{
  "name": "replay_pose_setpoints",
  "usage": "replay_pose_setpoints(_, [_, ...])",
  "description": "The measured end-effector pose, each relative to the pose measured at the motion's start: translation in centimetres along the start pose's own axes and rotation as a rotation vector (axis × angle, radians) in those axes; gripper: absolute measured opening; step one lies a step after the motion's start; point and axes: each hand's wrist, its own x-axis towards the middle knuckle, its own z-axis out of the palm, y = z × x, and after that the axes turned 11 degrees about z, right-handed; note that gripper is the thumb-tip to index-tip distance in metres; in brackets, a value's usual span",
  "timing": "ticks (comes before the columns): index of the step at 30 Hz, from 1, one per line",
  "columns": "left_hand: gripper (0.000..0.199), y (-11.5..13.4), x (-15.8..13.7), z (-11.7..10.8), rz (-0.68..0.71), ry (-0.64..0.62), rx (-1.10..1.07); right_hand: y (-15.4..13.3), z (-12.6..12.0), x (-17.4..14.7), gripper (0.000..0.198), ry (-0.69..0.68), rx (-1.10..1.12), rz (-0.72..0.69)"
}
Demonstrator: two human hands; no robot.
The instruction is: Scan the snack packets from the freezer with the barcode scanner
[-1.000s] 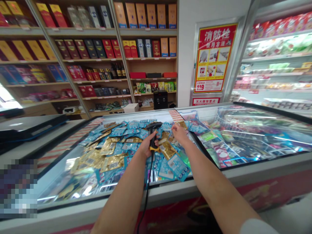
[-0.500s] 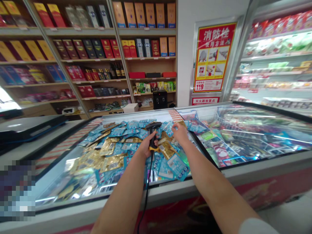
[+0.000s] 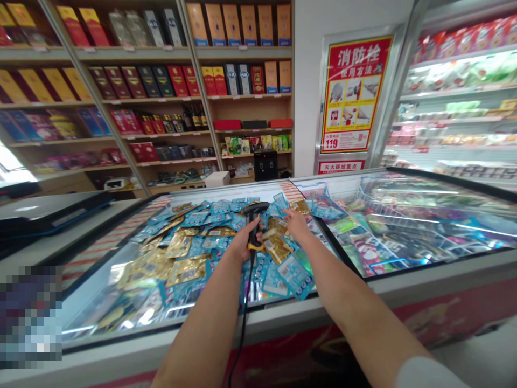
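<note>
1. Gripping the black-and-yellow scanner [image 3: 252,213] by its handle with the left hand [image 3: 243,242], fingers wrapped around it, apparently to leave the head clear and the trigger within reach.
2. Held over the middle of the glass-topped chest [image 3: 283,324], with the cord [image 3: 245,310] hanging down past the near edge, probably out of the way there.
3. Now across to the right hand [image 3: 298,224]: stretched toward the far side, thumb and forefinger close together at the near edge of a small blue packet [image 3: 280,201]. Pinching or merely touching? Too small to say; remaining fingers curled and partly hidden.
4. And that blue packet, just right of the scanner head: seemingly tipped up a little, perhaps to present its printed face.
5. Between the forearms, a gold packet [image 3: 277,247] lying with a pale label upward, overlapping near blue packets [image 3: 296,276].
6. Over to the left, a loose heap of gold packets [image 3: 188,270] and more blue ones, seemingly using the glass as a countertop.
7. On to the lettering: packet print too fine to read.
8. Far right, a red wall poster [image 3: 357,97], reading "消防栓 使用方法" and "119"; below it, a red sign [image 3: 341,166] reading "灭火器放置点".
</note>
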Motion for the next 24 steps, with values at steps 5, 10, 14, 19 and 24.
replay_pose_setpoints(5, [0.021, 0.0, -0.1, 0.2, 0.007, 0.015, 0.017, -0.6, -0.3, -0.3, 0.050, 0.009, -0.098, -0.051])
replay_pose_setpoints(10, [0.021, 0.0, 0.0, 0.2, 0.009, 0.002, 0.018, -1.1, -0.6, -0.7, 0.042, 0.012, -0.126, -0.076])
replay_pose_setpoints(14, [0.020, 0.0, 0.1, 0.2, 0.009, 0.004, 0.008, -1.3, -0.6, -0.9, 0.039, 0.018, -0.128, -0.085])
replay_pose_setpoints(19, [0.020, 0.2, -0.1, 0.2, 0.007, 0.021, -0.018, -1.5, -1.1, -0.9, 0.037, 0.089, -0.090, 0.046])
replay_pose_setpoints(24, [0.020, 0.2, -0.1, 0.2, -0.004, 0.028, -0.031, -0.8, -2.0, -0.2, 0.038, 0.204, 0.007, 0.206])
